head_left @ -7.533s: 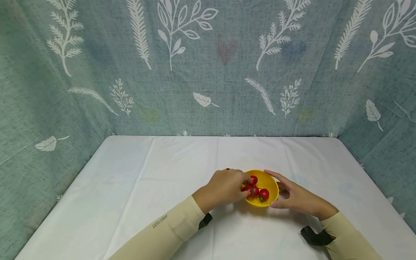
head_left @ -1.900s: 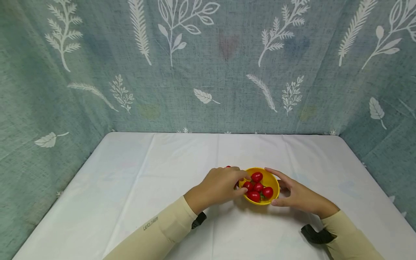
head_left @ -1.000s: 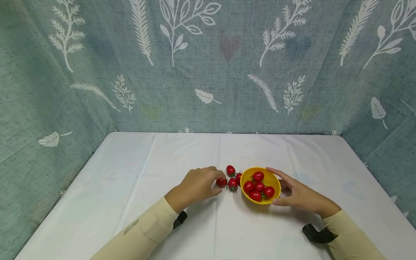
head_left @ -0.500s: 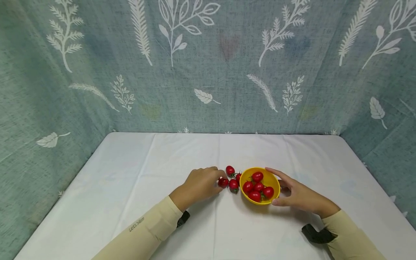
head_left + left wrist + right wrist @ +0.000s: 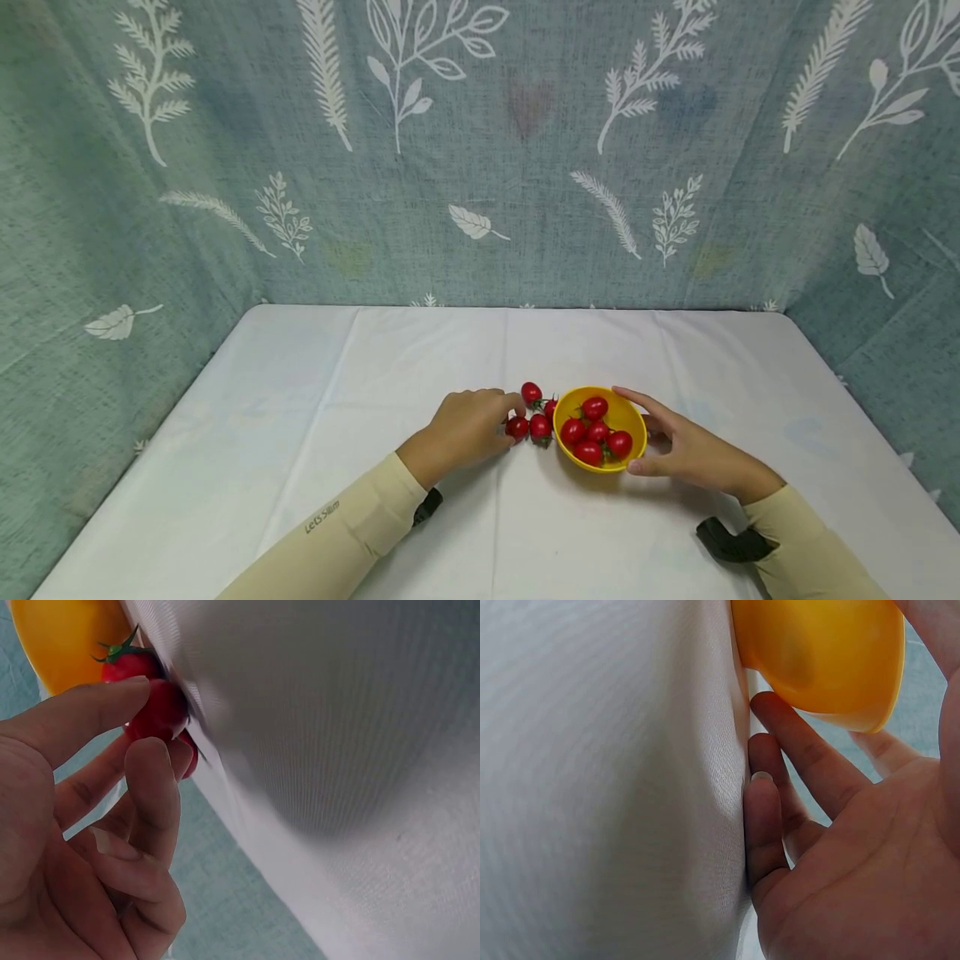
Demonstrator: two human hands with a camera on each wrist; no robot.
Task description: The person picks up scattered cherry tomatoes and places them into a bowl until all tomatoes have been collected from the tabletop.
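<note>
Head view: my left hand [image 5: 467, 429] has thumb and fingertips pinching one cherry tomato [image 5: 517, 428]; can't tell if it's clear of the white cloth [image 5: 420, 358]. Just past those fingertips lie three more tomatoes [image 5: 540, 427], then the yellow bowl [image 5: 628, 414], five tomatoes [image 5: 595, 407] visible in it. My right hand [image 5: 693, 454] is spread wide along the bowl's other side, thumb at the near rim, forefinger at the far rim. Left sleeve [image 5: 330, 546], back behind my pinching fingers, reads "LetsSlim" (dark, small lettering).

Left wrist view: thumb tip on one side of the pinched tomato, a fingertip on the other, small gap between them; another finger curls back toward my palm. Held one is dark red, smooth, slightly glossy. Beyond my thumb tip sits a tomato with a spiky green calyx, the bowl behind it; one more bit of red peeks out past my fingertips.

Right wrist view: fingers apart and relaxed, one fingertip right at the bowl's underside, the lower ones beside the cloth. Bowl is plain, smooth yellow, above those lower fingers.
</note>
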